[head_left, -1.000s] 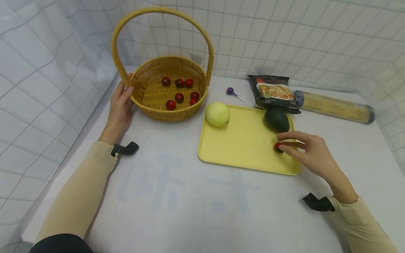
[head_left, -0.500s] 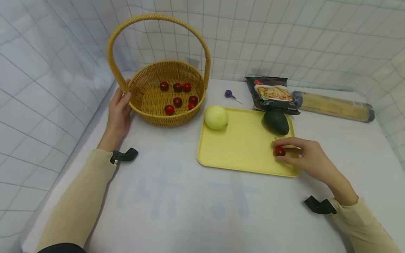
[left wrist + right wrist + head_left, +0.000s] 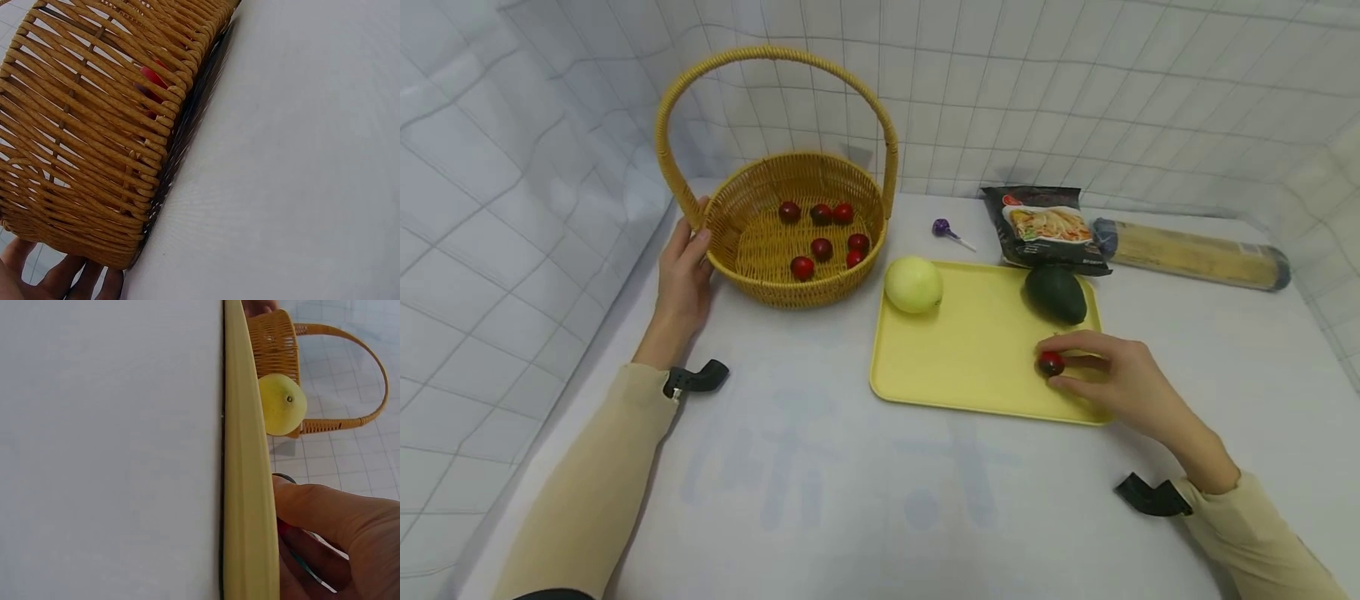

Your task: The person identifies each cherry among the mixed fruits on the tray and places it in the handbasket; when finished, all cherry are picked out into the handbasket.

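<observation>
In the head view my left hand grips the left side of the yellow wicker basket, near the foot of its tall handle. Several dark red cherries lie inside. The left wrist view shows fingertips against the basket's woven wall. Over the right part of the yellow tray, my right hand pinches one cherry between thumb and fingers. In the right wrist view the tray's rim hides most of that cherry.
A dark green avocado lies in the tray's far right corner, a pale yellow-green round fruit in its far left one. Behind are a purple lollipop, a black noodle packet and a long yellow roll-shaped pack.
My right hand has shifted slightly left over the tray, its fingers closing on the cherry, which moved left and turned with them. The left hand stays at the basket. The head view has tilted slightly.
</observation>
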`<state>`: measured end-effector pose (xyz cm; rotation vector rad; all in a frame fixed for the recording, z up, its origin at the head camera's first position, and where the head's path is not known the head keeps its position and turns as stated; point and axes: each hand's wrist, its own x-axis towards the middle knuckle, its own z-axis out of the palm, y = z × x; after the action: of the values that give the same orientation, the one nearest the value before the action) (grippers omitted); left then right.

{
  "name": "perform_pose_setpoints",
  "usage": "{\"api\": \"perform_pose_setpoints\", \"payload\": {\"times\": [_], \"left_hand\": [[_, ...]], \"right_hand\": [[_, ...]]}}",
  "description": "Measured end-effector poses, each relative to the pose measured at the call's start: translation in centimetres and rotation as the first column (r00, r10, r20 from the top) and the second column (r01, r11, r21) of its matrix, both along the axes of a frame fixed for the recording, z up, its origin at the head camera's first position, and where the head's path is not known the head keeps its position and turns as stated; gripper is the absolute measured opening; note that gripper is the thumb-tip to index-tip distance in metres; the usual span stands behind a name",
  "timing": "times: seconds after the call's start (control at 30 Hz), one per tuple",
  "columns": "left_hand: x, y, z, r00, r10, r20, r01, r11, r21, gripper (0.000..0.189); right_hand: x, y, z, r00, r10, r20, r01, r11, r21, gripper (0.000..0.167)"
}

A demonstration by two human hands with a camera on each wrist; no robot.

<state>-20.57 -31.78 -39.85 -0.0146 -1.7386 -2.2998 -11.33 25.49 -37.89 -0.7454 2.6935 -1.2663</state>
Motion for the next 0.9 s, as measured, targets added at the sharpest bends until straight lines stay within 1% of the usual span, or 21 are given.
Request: {"api": "perform_pose_setpoints", "payload": {"times": [0.07, 0.13, 0.27, 0.4, 0.5, 0.6, 0.73, 0.9], "left_hand": [[0.3, -0.2, 0.0, 1.0, 0.004, 0.009, -0.004, 1.0, 0.013, 0.054], [0.5, -0.3, 0.0, 1.0, 0.004, 0.01, -0.004, 1.0, 0.015, 0.054], [0.5, -0.5, 0.1, 1.0, 0.0, 0.0, 0.0, 1.0, -0.008, 0.054], [0.6, -0.6, 0.1, 1.0, -0.007, 0.014, 0.007, 1.0, 0.002, 0.053], [0.6, -0.7, 0.0, 1.0, -0.009, 0.016, 0.008, 1.0, 0.003, 0.054], [0.5, -0.6, 0.1, 1.0, -0.01, 0.012, 0.01, 1.0, -0.004, 0.054], [0.3, -0.2, 0.0, 0.999, -0.026, 0.02, 0.027, 0.999, -0.021, 0.054], [0.4, -0.1, 0.2, 1.0, -0.013, 0.014, 0.014, 0.999, -0.042, 0.055]], "right_hand": [[-0.1, -0.3, -0.2, 1.0, 0.0, -0.013, 0.0, 1.0, -0.001, 0.05], [0.0, -0.5, -0.4, 1.0, 0.001, -0.008, -0.001, 1.0, -0.011, 0.048], [0.1, -0.9, -0.7, 1.0, 0.002, -0.018, -0.002, 1.0, -0.027, 0.047], [0.1, -1.2, -0.8, 0.998, 0.006, -0.057, -0.006, 1.0, 0.004, 0.047], [0.0, -1.4, -0.7, 0.998, 0.012, -0.067, -0.01, 1.0, 0.024, 0.046], [-0.1, -1.7, -0.3, 0.995, 0.019, -0.095, -0.014, 0.999, 0.052, 0.046], [-0.3, -2.2, 0.8, 0.987, 0.038, -0.156, -0.026, 0.997, 0.078, 0.049], [-1.4, -3.3, 2.2, 0.974, 0.102, -0.201, -0.089, 0.994, 0.071, 0.049]]}}
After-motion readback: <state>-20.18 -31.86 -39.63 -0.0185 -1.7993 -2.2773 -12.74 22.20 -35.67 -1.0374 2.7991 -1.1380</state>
